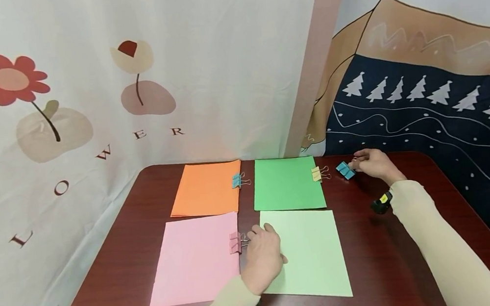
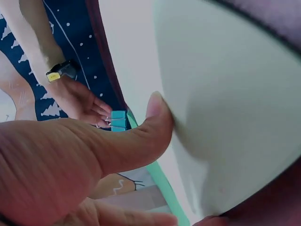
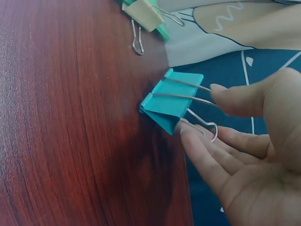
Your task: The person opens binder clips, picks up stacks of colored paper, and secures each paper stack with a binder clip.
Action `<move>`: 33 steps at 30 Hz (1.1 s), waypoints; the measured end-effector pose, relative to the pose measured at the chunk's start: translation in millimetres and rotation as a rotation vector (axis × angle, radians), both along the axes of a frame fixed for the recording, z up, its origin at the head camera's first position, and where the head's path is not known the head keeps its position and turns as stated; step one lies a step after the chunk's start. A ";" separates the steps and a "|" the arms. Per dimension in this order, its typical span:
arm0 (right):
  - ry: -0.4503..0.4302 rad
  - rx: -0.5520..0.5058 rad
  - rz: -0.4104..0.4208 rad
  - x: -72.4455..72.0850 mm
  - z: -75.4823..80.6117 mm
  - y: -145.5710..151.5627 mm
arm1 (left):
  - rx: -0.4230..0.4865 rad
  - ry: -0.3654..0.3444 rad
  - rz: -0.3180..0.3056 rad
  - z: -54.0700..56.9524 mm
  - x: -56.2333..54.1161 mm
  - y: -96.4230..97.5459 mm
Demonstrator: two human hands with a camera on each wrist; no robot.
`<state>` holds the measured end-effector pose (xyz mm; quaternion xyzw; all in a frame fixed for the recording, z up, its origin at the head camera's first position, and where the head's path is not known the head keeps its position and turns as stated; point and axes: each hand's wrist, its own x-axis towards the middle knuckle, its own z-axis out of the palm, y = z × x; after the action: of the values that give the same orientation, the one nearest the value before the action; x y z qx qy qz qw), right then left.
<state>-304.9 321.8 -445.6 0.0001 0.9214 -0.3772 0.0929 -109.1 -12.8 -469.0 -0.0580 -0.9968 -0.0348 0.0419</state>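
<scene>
My right hand (image 1: pixel 373 164) pinches a blue binder clip (image 3: pixel 173 96) by its wire handles, thumb on one side and fingers on the other. The clip is at the back right of the table, right of the green paper. Over the left edge of a light green paper stack (image 1: pixel 305 250) lies my left hand (image 1: pixel 263 254), its thumb (image 2: pixel 146 136) extended over the sheet. Just left of that hand, a pink binder clip (image 1: pixel 235 242) sits on the right edge of a pink paper stack (image 1: pixel 198 263).
Behind the pink stack lies orange paper (image 1: pixel 206 188) with a blue binder clip (image 1: pixel 237 181) on its right edge. Beside it, green paper (image 1: pixel 288 183) carries a yellow binder clip (image 1: pixel 316 174). Curtains (image 1: pixel 219 67) hang right behind the dark red table (image 1: pixel 107 284).
</scene>
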 end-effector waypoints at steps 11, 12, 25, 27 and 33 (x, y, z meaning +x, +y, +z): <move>0.037 0.020 0.044 6.9 3.8 8.4 | -0.014 0.014 0.017 3.0 -10.2 -2.8; 0.044 0.020 0.052 7.1 3.4 8.8 | 0.025 -0.008 0.016 2.8 -11.0 -3.4; 0.069 0.056 0.093 11.3 3.5 10.7 | 0.444 -0.252 0.065 7.0 -19.7 -10.4; 0.071 0.062 0.085 13.6 3.6 10.6 | 0.519 -0.299 0.068 8.5 -20.3 -11.6; 0.070 0.072 0.056 21.8 0.9 9.3 | 0.613 -0.366 0.124 5.9 -16.5 -15.4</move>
<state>-283.1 331.0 -444.7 -0.0353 0.9368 -0.3407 0.0712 -125.6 -28.2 -463.1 0.0249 -0.9326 -0.3395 -0.1199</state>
